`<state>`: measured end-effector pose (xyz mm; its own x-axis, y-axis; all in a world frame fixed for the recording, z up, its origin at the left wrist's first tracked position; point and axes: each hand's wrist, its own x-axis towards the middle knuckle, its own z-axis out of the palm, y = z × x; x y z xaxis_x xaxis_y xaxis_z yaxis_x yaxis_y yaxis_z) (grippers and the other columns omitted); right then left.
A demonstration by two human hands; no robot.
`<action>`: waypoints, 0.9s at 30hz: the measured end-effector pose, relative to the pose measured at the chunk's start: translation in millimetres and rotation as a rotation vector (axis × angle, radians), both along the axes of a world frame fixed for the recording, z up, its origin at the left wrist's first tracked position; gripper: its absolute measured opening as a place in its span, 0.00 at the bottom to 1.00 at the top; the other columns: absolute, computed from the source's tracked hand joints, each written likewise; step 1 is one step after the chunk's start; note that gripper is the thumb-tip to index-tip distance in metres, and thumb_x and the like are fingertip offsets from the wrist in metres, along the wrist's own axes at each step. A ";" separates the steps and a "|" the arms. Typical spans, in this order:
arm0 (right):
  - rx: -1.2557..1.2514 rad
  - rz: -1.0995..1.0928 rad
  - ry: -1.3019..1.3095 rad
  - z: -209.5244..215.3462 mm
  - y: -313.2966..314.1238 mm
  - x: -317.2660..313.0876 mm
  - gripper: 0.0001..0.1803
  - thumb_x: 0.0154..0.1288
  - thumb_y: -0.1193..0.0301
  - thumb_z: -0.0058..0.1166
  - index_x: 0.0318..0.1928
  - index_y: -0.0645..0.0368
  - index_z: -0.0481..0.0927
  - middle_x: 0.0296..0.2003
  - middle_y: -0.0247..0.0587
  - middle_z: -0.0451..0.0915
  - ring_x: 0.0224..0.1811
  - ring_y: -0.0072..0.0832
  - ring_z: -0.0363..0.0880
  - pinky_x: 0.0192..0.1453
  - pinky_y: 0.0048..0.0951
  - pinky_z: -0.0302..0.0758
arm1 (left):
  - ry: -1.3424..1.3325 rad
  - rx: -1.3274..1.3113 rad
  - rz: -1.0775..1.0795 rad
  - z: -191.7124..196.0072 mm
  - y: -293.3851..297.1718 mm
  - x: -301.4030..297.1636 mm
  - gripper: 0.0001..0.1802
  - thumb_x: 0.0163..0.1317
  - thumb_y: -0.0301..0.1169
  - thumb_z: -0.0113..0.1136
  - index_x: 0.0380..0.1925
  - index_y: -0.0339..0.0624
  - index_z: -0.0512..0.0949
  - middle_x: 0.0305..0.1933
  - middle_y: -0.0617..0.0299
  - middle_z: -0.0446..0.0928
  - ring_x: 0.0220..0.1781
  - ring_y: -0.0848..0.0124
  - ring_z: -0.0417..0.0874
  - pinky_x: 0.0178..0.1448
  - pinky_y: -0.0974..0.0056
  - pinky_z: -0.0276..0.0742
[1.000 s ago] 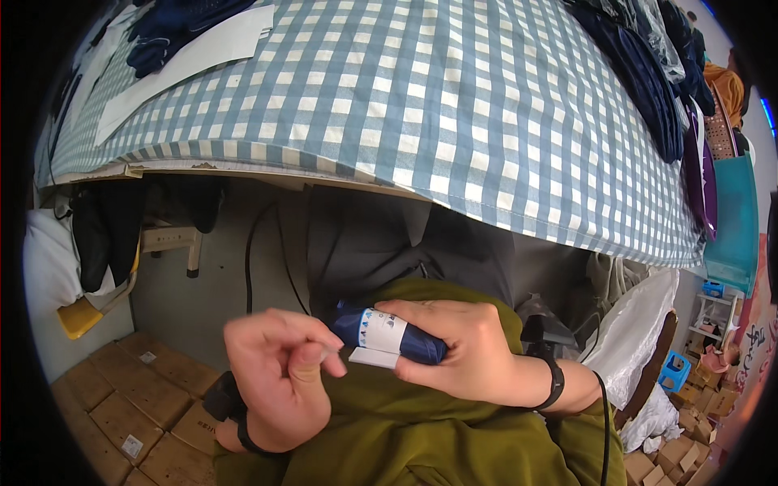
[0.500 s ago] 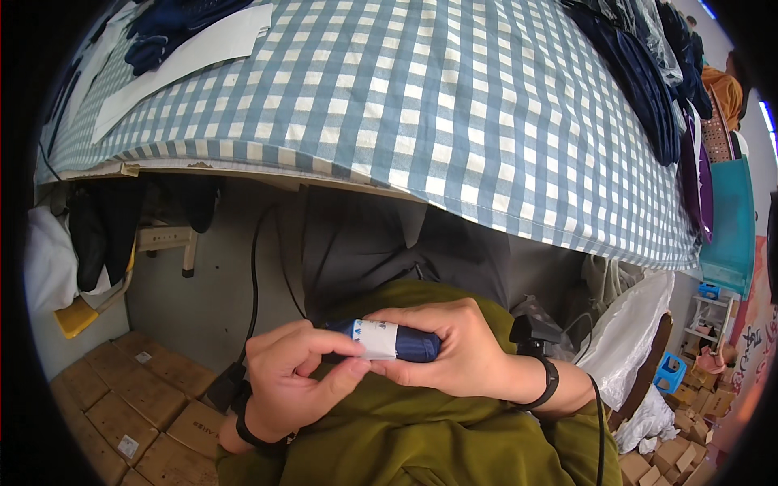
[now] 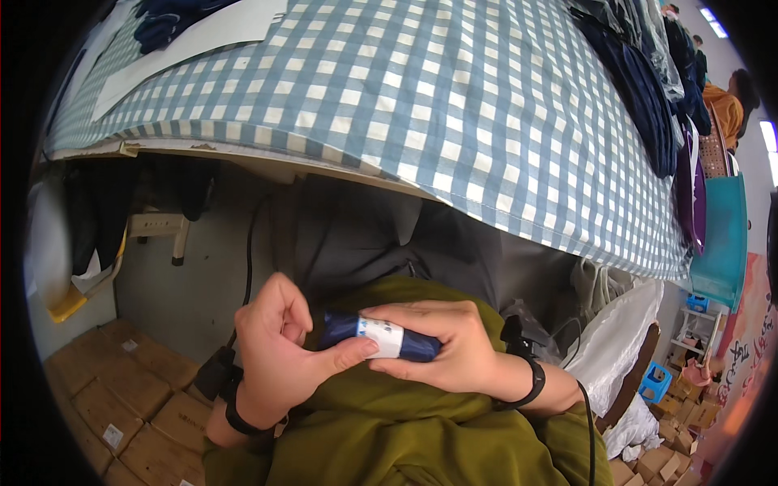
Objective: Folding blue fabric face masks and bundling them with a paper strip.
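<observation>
A dark navy rolled bundle, which looks like fabric, is wrapped round its middle by a white paper band with blue marks. My right hand grips its right part, fingers over the far side and thumb along the near side. My left hand is beside the bundle's left end. Its thumb tip presses on the band's near edge, while the other fingers curl toward the palm, off the bundle, with nothing seen in them. Both hands are above my lap, in front of my green top.
A table with a blue-and-white checked cloth spans ahead, bearing white paper and dark garments. Brown cartons are low on the left. A black cable hangs nearby; white plastic is on the right.
My left index finger has lifted off the band and curled back, leaving the thumb on it. My right hand keeps its grip on the bundle. The view has shifted slightly.
</observation>
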<state>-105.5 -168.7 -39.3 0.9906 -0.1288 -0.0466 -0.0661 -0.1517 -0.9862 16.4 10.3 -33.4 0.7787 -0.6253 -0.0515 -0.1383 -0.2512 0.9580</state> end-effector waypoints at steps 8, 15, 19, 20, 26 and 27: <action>0.028 -0.034 -0.074 9.2 2.3 5.2 0.27 0.53 0.71 0.75 0.55 0.60 0.82 0.50 0.45 0.86 0.47 0.37 0.87 0.52 0.32 0.83 | -0.044 -0.086 -0.179 -7.7 -2.5 -4.2 0.34 0.48 0.56 0.75 0.39 0.36 0.78 0.30 0.55 0.83 0.32 0.64 0.89 0.36 0.66 0.82; 0.046 -0.064 -0.114 10.5 1.6 2.6 0.30 0.52 0.71 0.74 0.57 0.60 0.81 0.48 0.43 0.86 0.46 0.34 0.87 0.52 0.31 0.82 | -0.177 -0.079 -0.133 12.1 -16.3 -3.3 0.27 0.45 0.46 0.80 0.32 0.37 0.77 0.27 0.57 0.82 0.27 0.68 0.87 0.31 0.68 0.80; 0.049 -0.100 -0.179 10.9 -0.7 -3.1 0.30 0.51 0.73 0.74 0.57 0.62 0.80 0.52 0.47 0.85 0.50 0.35 0.87 0.54 0.31 0.81 | -0.251 -0.100 -0.137 25.3 -26.7 -2.4 0.26 0.44 0.44 0.81 0.30 0.38 0.77 0.25 0.59 0.81 0.25 0.70 0.86 0.30 0.68 0.80; 0.032 -0.122 -0.245 11.3 -1.6 -4.5 0.30 0.52 0.74 0.74 0.57 0.63 0.80 0.53 0.48 0.84 0.51 0.36 0.86 0.55 0.31 0.81 | -0.258 -0.110 -0.146 29.5 -30.0 -2.3 0.26 0.44 0.44 0.81 0.30 0.38 0.77 0.25 0.59 0.81 0.25 0.70 0.86 0.30 0.68 0.80; -0.091 -0.173 -0.453 23.4 -19.1 -20.5 0.35 0.52 0.75 0.72 0.62 0.66 0.73 0.56 0.51 0.82 0.53 0.41 0.85 0.56 0.34 0.82 | -0.355 -0.104 -0.293 64.7 -59.8 -4.1 0.24 0.45 0.43 0.80 0.29 0.40 0.77 0.24 0.61 0.80 0.24 0.70 0.85 0.28 0.68 0.79; -0.100 -0.193 -0.469 30.2 -27.2 -23.4 0.35 0.52 0.75 0.72 0.62 0.66 0.73 0.56 0.51 0.82 0.53 0.41 0.85 0.56 0.34 0.82 | -0.451 -0.087 -0.325 71.2 -69.5 -6.1 0.23 0.44 0.41 0.80 0.29 0.39 0.77 0.24 0.60 0.81 0.24 0.71 0.85 0.28 0.69 0.79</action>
<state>-128.9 -195.9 -9.1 0.8598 -0.2924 0.4187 0.3435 -0.2755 -0.8978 10.3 -59.2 37.8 0.4781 -0.8239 0.3043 -0.5960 -0.0499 0.8014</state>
